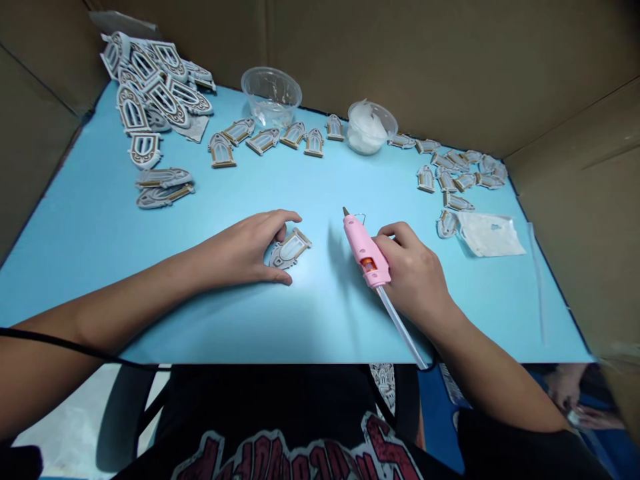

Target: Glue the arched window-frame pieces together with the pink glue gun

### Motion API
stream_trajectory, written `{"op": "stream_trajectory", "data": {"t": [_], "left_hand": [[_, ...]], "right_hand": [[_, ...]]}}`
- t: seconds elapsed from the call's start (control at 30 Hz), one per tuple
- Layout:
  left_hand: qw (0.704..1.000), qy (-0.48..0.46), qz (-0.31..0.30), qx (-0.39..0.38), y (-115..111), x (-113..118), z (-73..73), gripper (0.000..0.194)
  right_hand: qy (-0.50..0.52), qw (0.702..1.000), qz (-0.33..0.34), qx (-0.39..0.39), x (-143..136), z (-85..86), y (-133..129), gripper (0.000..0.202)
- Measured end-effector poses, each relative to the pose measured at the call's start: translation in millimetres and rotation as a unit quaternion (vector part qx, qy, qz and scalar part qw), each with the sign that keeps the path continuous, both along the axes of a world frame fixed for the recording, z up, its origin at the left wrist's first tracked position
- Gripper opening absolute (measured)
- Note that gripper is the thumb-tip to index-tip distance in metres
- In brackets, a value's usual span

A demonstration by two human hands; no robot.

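Observation:
My left hand (260,243) is over the middle of the blue table, thumb and index finger spread on either side of a small arched window-shaped piece (291,249). The piece is white-grey with gold trim and lies tilted on the tabletop; a gap shows between it and the fingertips. My right hand (413,270) is wrapped around the handle of a pink hot glue gun (367,250). Its nozzle points away from me and a little left, above the table. From its back end sticks a long clear glue stick (403,327).
Larger arched frames (160,100) are heaped at the back left. Two plastic tubs (271,90) (369,127) stand at the back, among small window pieces (314,142). More pieces (447,179) and a white packet (491,233) lie right. Cardboard walls (425,60) enclose the table. A black cable (75,345) crosses my left arm.

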State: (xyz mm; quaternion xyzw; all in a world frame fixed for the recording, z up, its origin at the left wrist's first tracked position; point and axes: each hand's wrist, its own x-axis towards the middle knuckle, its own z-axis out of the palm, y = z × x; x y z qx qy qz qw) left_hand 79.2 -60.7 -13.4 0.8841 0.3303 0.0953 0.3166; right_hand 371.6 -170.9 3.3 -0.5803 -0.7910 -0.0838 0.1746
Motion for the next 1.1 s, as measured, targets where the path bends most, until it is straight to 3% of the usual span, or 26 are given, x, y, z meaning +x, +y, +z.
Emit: {"op": "stream_trajectory", "data": {"t": [0.13,0.33,0.5,0.63,0.73,1.1], "left_hand": [[0.996,-0.028,-0.001,0.084,5.2,-8.8,-2.7,0.112],[0.999,0.016,-0.031,0.004,12.6,-10.0,0.6,0.105],[0.992,-0.062,-0.034,0.105,-2.0,1.1,-2.9,0.096],[0.966,-0.139,-0.054,0.212,-13.1,4.3,-2.5,0.086],[0.952,-0.161,-0.065,0.251,-16.2,4.5,-1.3,0.082],[0.941,-0.193,-0.066,0.271,-21.0,6.7,0.5,0.073]], "right_hand": [[0.003,1.000,0.024,-0.002,0.3,0.0,-0.7,0.014],[0.048,0.992,0.112,-0.021,-5.0,1.8,-1.4,0.018],[0.078,0.983,0.158,-0.049,-13.7,-3.1,-4.7,0.021],[0.065,0.984,0.165,-0.036,-17.2,-5.8,-7.2,0.024],[0.054,0.986,0.159,-0.012,-17.8,-5.5,-8.9,0.025],[0.031,0.990,0.136,-0.005,-19.0,-0.4,-14.6,0.025]]}}
